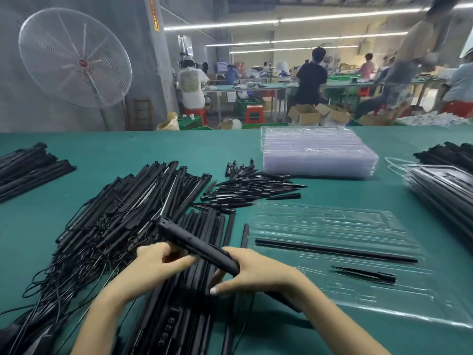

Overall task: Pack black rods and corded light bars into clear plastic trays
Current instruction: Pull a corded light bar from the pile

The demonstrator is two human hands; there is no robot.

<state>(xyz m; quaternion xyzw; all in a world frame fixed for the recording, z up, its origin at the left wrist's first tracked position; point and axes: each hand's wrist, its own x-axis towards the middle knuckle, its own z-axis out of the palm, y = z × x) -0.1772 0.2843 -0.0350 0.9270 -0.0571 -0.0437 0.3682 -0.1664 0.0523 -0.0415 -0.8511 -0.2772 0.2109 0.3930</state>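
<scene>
Both hands hold one black light bar (197, 245) above the heap, tilted from upper left to lower right. My left hand (158, 262) pinches its middle from the left; my right hand (253, 271) grips its lower end. Under them lies a pile of black rods (194, 303), and to the left a tangled heap of corded light bars (122, 213). An open clear plastic tray (358, 298) lies to the right on the green table (128, 149). In it rest one long black rod (335, 250) and one short pointed spike (363, 274).
A pile of short pointed spikes (253, 188) lies behind the tray. A stack of clear trays (317, 152) stands at the back. Filled trays (445, 190) are stacked at the right edge, more black bars (28, 167) at the far left. A standing fan and seated workers are beyond the table.
</scene>
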